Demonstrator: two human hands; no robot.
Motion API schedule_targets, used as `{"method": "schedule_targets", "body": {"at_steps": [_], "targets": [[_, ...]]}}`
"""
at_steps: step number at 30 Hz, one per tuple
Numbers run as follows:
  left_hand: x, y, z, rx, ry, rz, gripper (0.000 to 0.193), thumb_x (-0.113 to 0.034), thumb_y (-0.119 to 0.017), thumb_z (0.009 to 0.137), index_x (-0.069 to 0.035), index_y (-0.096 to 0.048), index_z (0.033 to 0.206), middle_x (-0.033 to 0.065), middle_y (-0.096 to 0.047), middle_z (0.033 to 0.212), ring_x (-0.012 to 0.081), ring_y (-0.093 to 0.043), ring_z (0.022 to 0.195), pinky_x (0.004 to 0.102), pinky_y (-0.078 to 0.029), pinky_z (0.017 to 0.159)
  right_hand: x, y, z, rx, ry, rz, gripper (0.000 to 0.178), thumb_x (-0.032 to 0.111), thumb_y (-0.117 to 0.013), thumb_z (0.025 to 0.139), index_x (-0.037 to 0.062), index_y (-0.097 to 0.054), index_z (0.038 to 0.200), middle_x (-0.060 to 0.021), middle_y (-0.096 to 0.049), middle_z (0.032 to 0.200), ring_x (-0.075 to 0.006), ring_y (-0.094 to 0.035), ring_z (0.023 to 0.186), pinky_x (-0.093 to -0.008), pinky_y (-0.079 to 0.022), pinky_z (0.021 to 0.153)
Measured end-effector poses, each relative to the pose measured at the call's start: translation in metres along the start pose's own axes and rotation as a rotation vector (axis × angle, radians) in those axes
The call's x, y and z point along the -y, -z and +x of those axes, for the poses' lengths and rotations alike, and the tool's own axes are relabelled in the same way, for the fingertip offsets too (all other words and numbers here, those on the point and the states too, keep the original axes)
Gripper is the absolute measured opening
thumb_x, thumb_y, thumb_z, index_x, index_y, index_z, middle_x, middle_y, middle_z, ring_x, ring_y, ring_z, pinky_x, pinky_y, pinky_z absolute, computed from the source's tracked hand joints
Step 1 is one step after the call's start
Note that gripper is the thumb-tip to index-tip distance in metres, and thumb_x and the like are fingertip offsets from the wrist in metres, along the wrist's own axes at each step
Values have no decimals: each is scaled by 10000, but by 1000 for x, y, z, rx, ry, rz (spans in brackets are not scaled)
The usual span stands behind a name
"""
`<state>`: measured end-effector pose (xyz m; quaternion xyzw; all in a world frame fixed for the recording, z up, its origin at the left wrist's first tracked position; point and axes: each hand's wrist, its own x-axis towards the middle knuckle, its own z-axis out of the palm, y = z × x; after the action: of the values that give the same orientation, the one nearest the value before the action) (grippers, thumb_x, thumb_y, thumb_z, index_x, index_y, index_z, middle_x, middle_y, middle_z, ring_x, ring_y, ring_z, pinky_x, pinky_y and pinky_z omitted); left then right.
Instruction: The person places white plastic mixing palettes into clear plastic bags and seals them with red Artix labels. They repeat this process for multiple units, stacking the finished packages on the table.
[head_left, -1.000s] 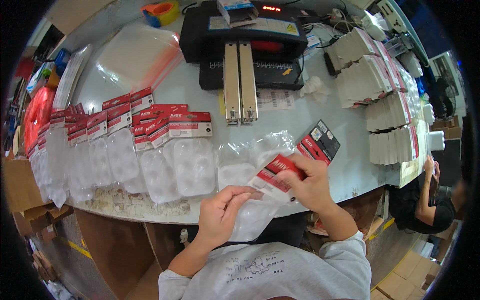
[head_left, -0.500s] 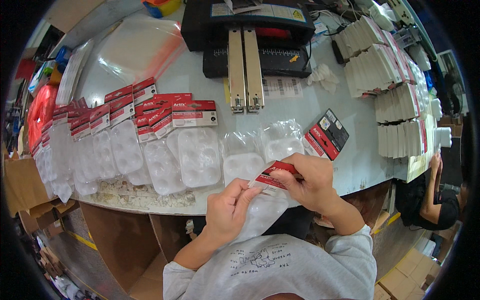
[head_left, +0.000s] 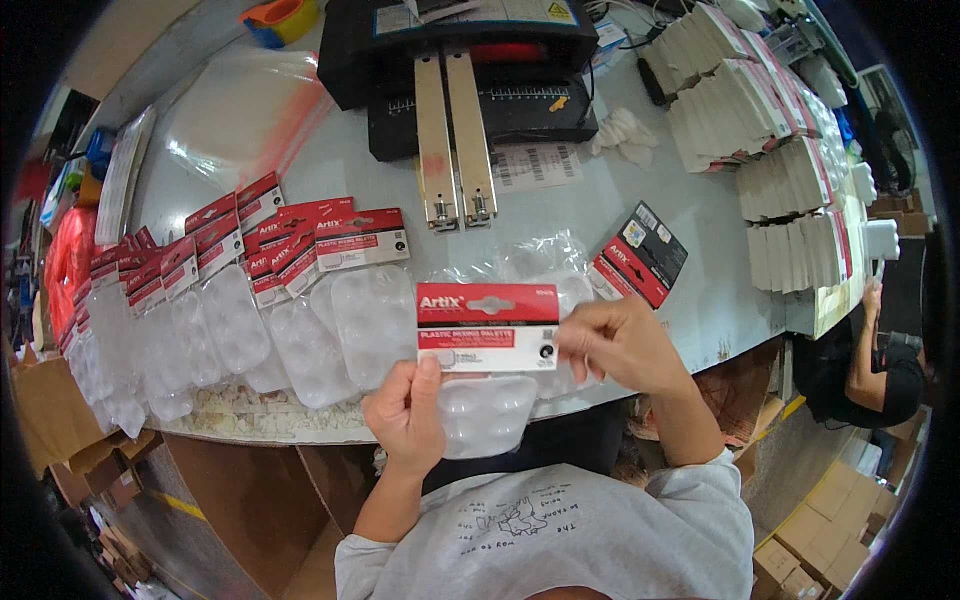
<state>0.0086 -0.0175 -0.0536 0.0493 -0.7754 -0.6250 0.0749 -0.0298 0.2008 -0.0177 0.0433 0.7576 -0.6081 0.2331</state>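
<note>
A packaged plastic mixing palette (head_left: 486, 412), white and clear-bagged with round wells, hangs below a red and white header card (head_left: 487, 335) in front of me. My left hand (head_left: 408, 408) is closed on the lower left of the card, thumb in front. At the card's right edge is my right hand (head_left: 622, 345), its fingers loosely curled and apart; whether the fingertips touch the card is hard to see. Behind the held pack, bagged palettes without visible cards (head_left: 545, 262) lie on the table. A loose stack of red and black header cards (head_left: 642, 256) lies beyond my right hand.
Carded palettes (head_left: 365, 310) overlap in a row along the left. A black machine with metal arms (head_left: 440, 140) stands at the back, beside clear bags (head_left: 245, 115). Stacked white packs (head_left: 725, 110) line the right. Another person (head_left: 865, 370) is at the far right.
The header card, folded between both hands before, now faces up flat, moved left and away from me. My right hand has loosened from it; my left still grips it. The view has shifted slightly.
</note>
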Motion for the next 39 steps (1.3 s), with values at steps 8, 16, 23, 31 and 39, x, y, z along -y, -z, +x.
{"method": "schedule_targets", "body": {"at_steps": [8, 16, 23, 31, 39], "targets": [[10, -4, 0, -70, 120, -4, 284, -145, -526, 932, 9, -548, 695, -22, -483, 565, 26, -372, 546, 202, -316, 479, -18, -4, -4, 122, -87, 366, 154, 106, -609, 872, -44, -637, 868, -68, -633, 704, -94, -593, 539, -210, -441, 449], [14, -11, 35, 39, 254, 15, 286, -189, -454, 958, 17, -503, 767, 25, -495, 648, 66, -404, 628, 231, -363, 571, -10, -16, 31, 85, -191, 537, 144, 113, -593, 863, -8, -555, 794, -59, -589, 673, -112, -560, 511, -226, -433, 455], [39, -25, 66, -35, 212, 51, 340, -227, -448, 966, 21, -503, 739, 55, -518, 629, 92, -421, 615, 262, -385, 571, -24, -22, 69, -34, -194, 545, 163, 143, -595, 872, 0, -561, 801, -55, -579, 699, -110, -542, 517, -232, -436, 470], [48, -30, 92, -59, 135, 95, 342, -217, -447, 964, 23, -501, 726, 79, -509, 612, 125, -421, 596, 273, -380, 567, -25, -20, 94, -103, -127, 560, 157, 127, -581, 877, -19, -569, 820, -67, -585, 708, -111, -559, 536, -242, -467, 494], [63, -8, 84, -53, 88, 308, 312, -230, -425, 948, 17, -615, 946, 125, -622, 842, 239, -560, 790, 339, -433, 758, -11, -13, 54, -314, 41, 326, 160, 135, -579, 880, -22, -579, 916, -96, -625, 774, -163, -626, 634, -261, -503, 547]]}}
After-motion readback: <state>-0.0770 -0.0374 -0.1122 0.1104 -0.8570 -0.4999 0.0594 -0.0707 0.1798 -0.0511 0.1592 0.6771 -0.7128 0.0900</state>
